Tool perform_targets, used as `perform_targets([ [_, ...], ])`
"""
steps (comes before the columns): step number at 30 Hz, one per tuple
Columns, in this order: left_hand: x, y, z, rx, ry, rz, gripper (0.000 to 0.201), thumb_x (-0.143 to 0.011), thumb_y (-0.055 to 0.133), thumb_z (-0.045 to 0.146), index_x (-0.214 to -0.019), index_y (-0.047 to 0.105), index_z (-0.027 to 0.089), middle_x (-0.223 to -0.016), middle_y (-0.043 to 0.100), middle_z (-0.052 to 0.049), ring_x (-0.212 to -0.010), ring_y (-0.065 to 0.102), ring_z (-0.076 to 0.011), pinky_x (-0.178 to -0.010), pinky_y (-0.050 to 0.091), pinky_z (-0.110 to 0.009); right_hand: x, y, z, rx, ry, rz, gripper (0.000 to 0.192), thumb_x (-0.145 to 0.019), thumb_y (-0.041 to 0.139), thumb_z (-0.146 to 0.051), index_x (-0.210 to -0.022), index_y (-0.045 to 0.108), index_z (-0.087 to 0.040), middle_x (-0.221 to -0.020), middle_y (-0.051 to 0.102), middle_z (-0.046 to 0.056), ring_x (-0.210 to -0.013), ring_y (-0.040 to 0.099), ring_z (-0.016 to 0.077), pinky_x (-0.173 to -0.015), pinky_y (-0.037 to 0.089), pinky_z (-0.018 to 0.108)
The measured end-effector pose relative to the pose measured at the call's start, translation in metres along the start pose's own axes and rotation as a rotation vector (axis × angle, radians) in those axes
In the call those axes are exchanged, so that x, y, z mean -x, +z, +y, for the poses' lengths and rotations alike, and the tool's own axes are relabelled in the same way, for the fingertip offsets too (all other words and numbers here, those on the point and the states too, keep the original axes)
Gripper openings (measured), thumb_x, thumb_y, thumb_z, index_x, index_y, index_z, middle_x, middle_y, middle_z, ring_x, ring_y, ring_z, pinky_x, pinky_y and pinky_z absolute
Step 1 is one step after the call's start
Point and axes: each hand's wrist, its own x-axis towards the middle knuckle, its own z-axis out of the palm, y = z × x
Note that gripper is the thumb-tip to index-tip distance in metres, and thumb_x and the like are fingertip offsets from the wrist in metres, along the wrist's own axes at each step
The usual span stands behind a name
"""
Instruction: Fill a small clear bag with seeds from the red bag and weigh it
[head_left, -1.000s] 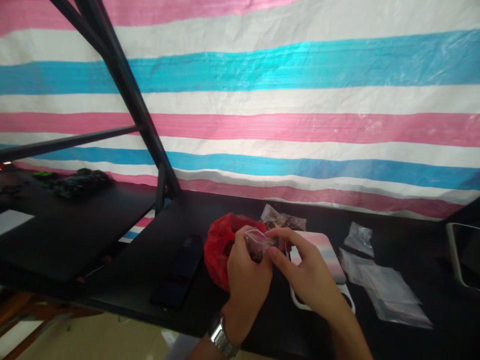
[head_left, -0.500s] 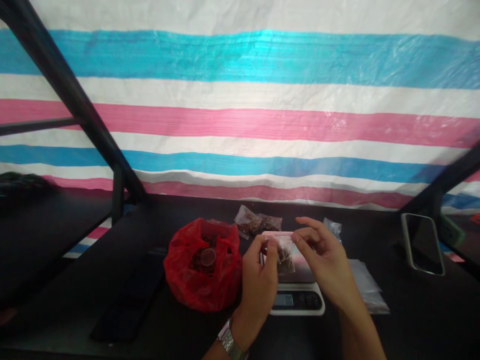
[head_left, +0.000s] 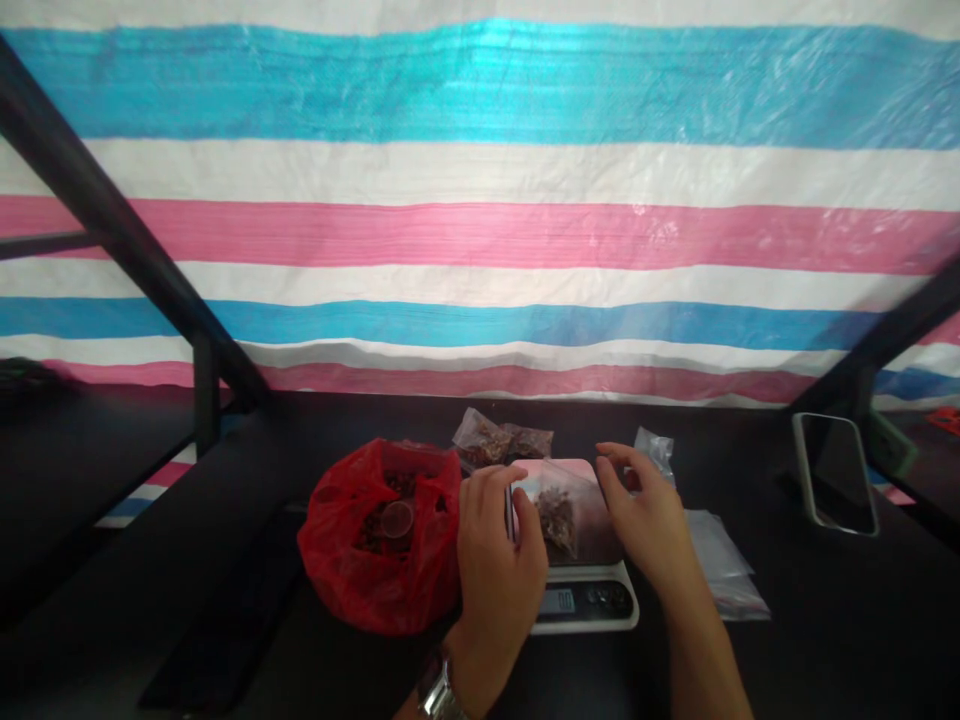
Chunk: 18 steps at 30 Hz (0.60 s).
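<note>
A small clear bag with brown pieces inside lies on the platform of a white digital scale. My left hand, a metal watch on its wrist, pinches the bag's left edge between thumb and fingers. My right hand rests at the bag's right edge with its fingers loosely apart, touching or nearly touching the corner. Left of the scale a red plastic bag stands open, with brown pieces and a small clear cup inside.
Two filled clear bags lie behind the scale. Empty clear bags are stacked to its right. A phone leans at the far right and a dark flat device lies at the left. A striped tarp hangs behind the black table.
The bag went from over the red bag to above the scale, then down onto its platform. My right hand loosened its hold. The camera turned right and down.
</note>
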Motion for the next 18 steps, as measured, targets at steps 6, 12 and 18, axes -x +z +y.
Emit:
perform_targets([
  [6, 0.017, -0.018, 0.017, 0.161, 0.281, -0.105, 0.024, -0.089, 0.054, 0.001, -0.092, 0.063, 0.023, -0.084, 0.064, -0.004, -0.078, 0.063, -0.0189, -0.070, 0.053, -0.031, 0.000, -0.007, 0.004, 0.020, 0.237, 0.175, 0.049, -0.079, 0.059, -0.052, -0.103, 0.083, -0.017, -0.076, 0.073, 0.009, -0.064, 0.060, 0.0244, -0.066, 0.047, 0.039],
  [12, 0.027, -0.024, 0.016, 0.195, 0.464, -0.164, 0.027, -0.078, 0.053, 0.000, -0.092, 0.060, 0.023, -0.076, 0.065, -0.004, -0.069, 0.060, -0.0184, -0.063, 0.053, -0.031, 0.001, -0.011, -0.002, -0.036, 0.282, 0.258, 0.046, -0.078, 0.059, -0.045, -0.103, 0.083, -0.014, -0.082, 0.078, 0.012, -0.070, 0.066, 0.0264, -0.066, 0.047, 0.037],
  [18, 0.016, -0.037, 0.007, 0.148, 0.474, -0.105, 0.026, -0.078, 0.053, 0.001, -0.089, 0.061, 0.023, -0.074, 0.063, -0.003, -0.067, 0.058, -0.0180, -0.061, 0.051, -0.031, 0.000, -0.011, 0.003, -0.079, 0.314, 0.240, 0.043, -0.074, 0.060, -0.045, -0.100, 0.080, -0.015, -0.087, 0.079, 0.013, -0.077, 0.071, 0.0295, -0.075, 0.052, 0.040],
])
